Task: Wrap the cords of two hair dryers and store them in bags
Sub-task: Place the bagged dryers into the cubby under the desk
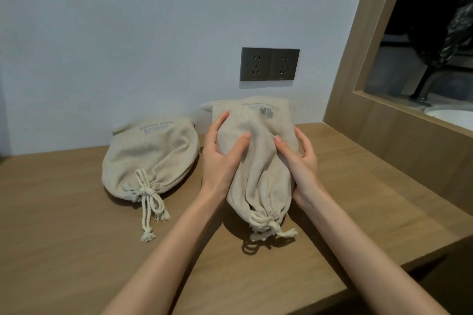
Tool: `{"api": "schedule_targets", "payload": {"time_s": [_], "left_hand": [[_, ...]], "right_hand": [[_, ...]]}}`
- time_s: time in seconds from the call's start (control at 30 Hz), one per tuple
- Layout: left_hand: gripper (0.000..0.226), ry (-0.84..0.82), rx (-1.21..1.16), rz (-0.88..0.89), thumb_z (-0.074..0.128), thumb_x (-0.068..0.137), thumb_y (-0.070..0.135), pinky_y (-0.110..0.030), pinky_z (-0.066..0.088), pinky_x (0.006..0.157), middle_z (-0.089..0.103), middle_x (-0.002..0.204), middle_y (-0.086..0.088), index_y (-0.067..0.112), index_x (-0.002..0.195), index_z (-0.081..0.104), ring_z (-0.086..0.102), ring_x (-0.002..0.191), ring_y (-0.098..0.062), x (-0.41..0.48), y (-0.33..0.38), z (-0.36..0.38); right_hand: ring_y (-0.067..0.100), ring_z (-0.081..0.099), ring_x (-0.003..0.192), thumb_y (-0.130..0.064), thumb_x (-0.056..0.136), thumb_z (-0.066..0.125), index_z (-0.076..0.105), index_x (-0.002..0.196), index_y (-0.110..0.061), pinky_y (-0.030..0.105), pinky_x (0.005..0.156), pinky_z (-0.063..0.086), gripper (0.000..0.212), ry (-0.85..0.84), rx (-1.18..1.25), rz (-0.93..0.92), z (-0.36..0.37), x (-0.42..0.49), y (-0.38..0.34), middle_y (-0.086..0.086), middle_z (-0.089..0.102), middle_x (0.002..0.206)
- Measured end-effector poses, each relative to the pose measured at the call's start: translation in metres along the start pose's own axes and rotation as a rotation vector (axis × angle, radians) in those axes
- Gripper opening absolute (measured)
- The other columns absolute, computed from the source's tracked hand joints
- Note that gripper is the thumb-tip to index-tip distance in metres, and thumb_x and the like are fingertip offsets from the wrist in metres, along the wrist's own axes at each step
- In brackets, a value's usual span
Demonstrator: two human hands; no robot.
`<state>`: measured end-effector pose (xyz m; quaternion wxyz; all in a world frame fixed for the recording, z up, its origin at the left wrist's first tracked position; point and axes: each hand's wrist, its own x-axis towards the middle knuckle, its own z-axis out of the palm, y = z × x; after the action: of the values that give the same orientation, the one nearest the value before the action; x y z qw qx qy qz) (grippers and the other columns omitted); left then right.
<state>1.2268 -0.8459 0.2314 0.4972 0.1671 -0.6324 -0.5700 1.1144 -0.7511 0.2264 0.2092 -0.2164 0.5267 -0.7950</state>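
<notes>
Two beige drawstring bags lie on the wooden table (76, 238). The left bag (151, 156) rests by the wall, full, its cord (149, 197) tied in a knot. The right bag (261, 161) is also full and drawn shut, with its cord (268, 227) knotted at the near end. My left hand (222, 151) holds its left side, thumb laid over the top. My right hand (299, 158) holds its right side the same way. The bag leans up off the table, far end toward the wall. No hair dryer or power cord shows; the contents are hidden.
A dark double wall socket (268, 64) sits on the white wall just above the right bag. A wooden frame with a glass pane (371, 84) rises at the right. The table's front edge drops off at the lower right.
</notes>
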Motion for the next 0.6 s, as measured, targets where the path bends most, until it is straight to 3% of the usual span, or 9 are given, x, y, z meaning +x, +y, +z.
{"api": "schedule_targets", "payload": {"time_s": [0.23, 0.43, 0.6], "left_hand": [[0.052, -0.037, -0.067, 0.126, 0.068, 0.085, 0.014, -0.009, 0.046, 0.083, 0.051, 0.13, 0.012, 0.021, 0.133, 0.048, 0.053, 0.113, 0.006, -0.043, 0.034, 0.009], [0.057, -0.088, -0.184, 0.109, 0.068, 0.081, 0.022, -0.016, 0.049, 0.086, 0.053, 0.131, 0.006, 0.02, 0.134, 0.048, 0.056, 0.115, -0.002, -0.091, 0.05, 0.025], [0.057, -0.149, -0.211, 0.11, 0.069, 0.085, 0.015, -0.018, 0.05, 0.086, 0.05, 0.133, 0.003, 0.018, 0.136, 0.044, 0.055, 0.117, -0.005, -0.134, 0.055, 0.039]], "right_hand": [[0.007, 0.065, 0.104, -0.025, 0.078, 0.076, 0.05, 0.122, -0.04, 0.029, 0.084, 0.057, 0.053, -0.007, -0.122, -0.168, -0.024, -0.049, -0.033, -0.009, 0.062, 0.121], [0.012, 0.065, 0.108, -0.024, 0.079, 0.076, 0.05, 0.129, -0.033, 0.037, 0.087, 0.057, 0.058, 0.043, -0.135, -0.26, -0.056, -0.097, -0.051, -0.002, 0.061, 0.126], [0.014, 0.062, 0.112, -0.032, 0.078, 0.075, 0.051, 0.129, -0.034, 0.043, 0.091, 0.055, 0.056, 0.089, -0.209, -0.305, -0.088, -0.134, -0.052, -0.004, 0.059, 0.128]]}}
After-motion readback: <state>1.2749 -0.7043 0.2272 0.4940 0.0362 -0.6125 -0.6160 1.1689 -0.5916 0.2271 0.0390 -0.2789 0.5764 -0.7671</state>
